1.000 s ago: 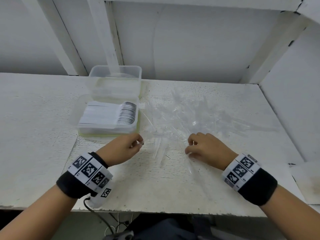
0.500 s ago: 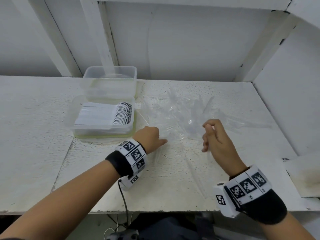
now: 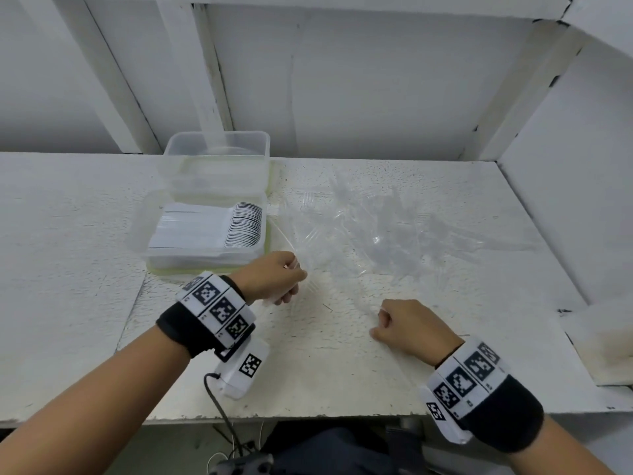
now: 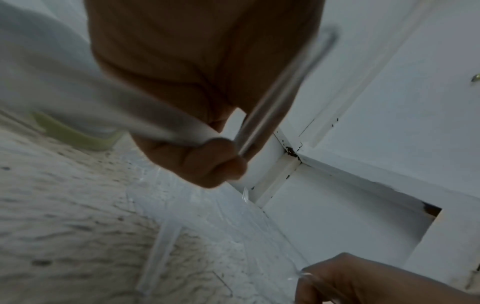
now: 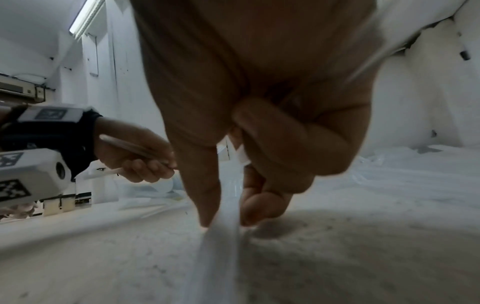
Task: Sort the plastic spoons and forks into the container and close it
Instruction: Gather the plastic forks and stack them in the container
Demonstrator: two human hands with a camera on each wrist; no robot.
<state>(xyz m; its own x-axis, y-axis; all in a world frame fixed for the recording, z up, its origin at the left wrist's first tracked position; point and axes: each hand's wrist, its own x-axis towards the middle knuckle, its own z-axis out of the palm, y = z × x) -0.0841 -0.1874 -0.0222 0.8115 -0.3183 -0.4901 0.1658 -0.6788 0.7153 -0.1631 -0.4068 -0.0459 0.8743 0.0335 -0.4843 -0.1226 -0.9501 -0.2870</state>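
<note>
Both hands mid-pickup — left hand [image 3: 274,281] grips clear forks [image 4: 272,98], right hand [image 3: 411,325] pinches another [image 5: 223,232]; next, into container [image 3: 205,231].

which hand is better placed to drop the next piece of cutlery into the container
Left. The left hand already grips clear cutlery right beside the open container; the right hand is farther away, pinching a piece on the table.

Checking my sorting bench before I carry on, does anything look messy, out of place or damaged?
The clear cutlery lies in a loose crisscrossed heap on the table right of the container, not sorted yet. The container is open, with a neat stack inside. The table's paint looks pitted and worn. Nothing looks broken.
</note>
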